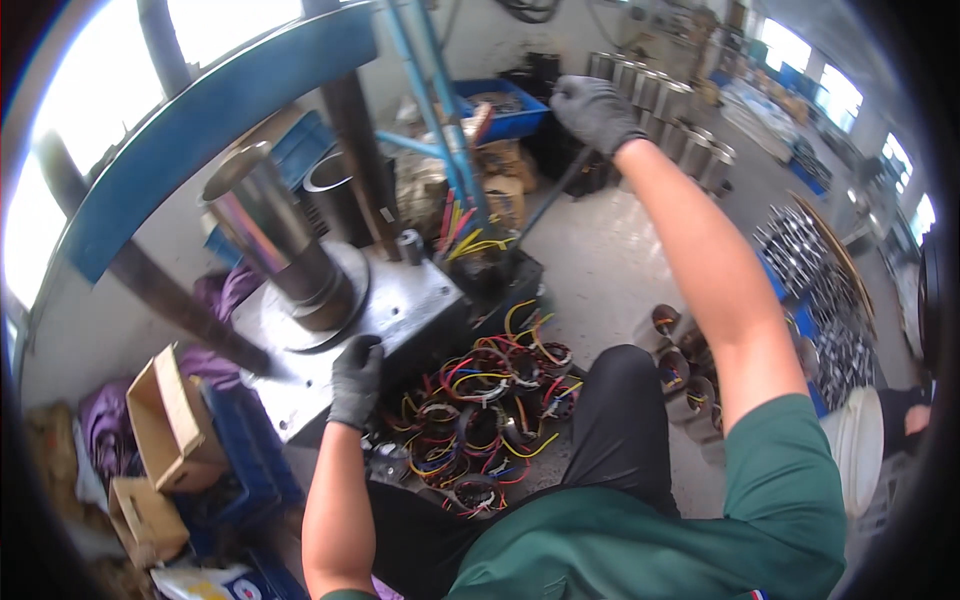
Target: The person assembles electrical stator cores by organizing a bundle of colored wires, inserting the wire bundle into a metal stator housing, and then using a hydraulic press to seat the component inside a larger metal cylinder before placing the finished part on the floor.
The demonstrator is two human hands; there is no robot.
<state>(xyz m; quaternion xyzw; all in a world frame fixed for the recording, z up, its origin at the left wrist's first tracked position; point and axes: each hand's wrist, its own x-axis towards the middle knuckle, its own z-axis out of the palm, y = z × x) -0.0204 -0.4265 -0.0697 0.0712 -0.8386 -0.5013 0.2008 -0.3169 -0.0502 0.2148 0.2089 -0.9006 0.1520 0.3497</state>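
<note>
My right hand (pixel 590 108), in a grey glove, is raised and closed round the upper end of a dark metal lever (pixel 556 196). The lever slants down to the base of a blue-framed press (pixel 225 110). My left hand (pixel 356 382), gloved too, rests at the near edge of the press's steel plate (pixel 395 305), fingers curled in and nothing visible in them. On that plate, a shiny metal cylinder (pixel 255 210) stands upon a darker sleeve (pixel 318 290) and round base. A small metal cylinder (pixel 411 246) sits near the plate's back corner.
Several wound stators (pixel 482 425) with coloured wires lie by my knees. Metal housings (pixel 690 395) stand right of my leg, and more cylinders (pixel 665 100) line the back. Cardboard boxes (pixel 172 425) are at left. Heaped metal parts (pixel 820 290) and a white bucket (pixel 858 450) are at right.
</note>
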